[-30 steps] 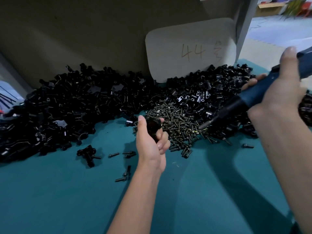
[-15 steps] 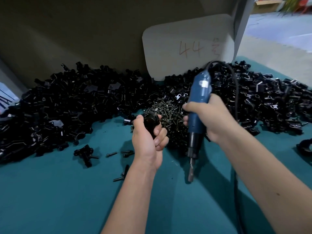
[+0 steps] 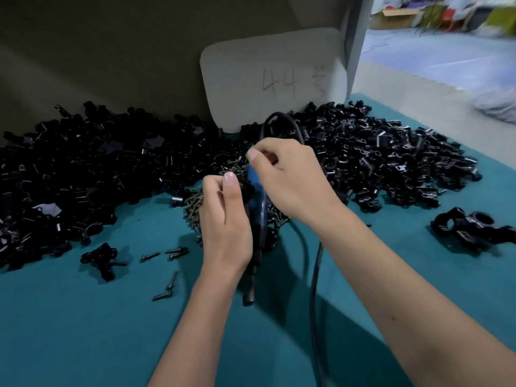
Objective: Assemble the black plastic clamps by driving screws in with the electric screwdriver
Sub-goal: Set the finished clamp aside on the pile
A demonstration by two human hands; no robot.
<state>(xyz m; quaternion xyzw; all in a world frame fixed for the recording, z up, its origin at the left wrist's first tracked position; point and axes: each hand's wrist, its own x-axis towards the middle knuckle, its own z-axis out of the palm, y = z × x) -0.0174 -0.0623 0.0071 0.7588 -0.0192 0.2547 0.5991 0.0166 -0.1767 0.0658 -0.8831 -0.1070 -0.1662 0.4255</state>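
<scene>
Head camera is looking down on a teal mat where the two hands are meeting over the work. The left hand is curling its fingers round a small black plastic clamp, of which only a dark, glossy edge is peeking out just right of the thumb tip; its shape is otherwise hidden inside the fist. The right hand is wrapping its palm and lower fingers round the blue electric screwdriver, while its thumb and forefinger are pinching together above the clamp; whether anything is sitting between those two fingertips cannot be told. The screwdriver is hanging nearly upright between the two palms, its dark metal nose pointing down below the left wrist and its black cable looping up behind the right knuckles and then trailing down beside the right forearm. Just beyond the fingertips a heap of dull metal screws is lying, ringed by a broad bank of loose black clamp parts. Left of the left hand, a few stray screws and one black clamp piece are lying apart on the mat. Behind the right hand a pale card marked "44" is leaning against the back wall.
</scene>
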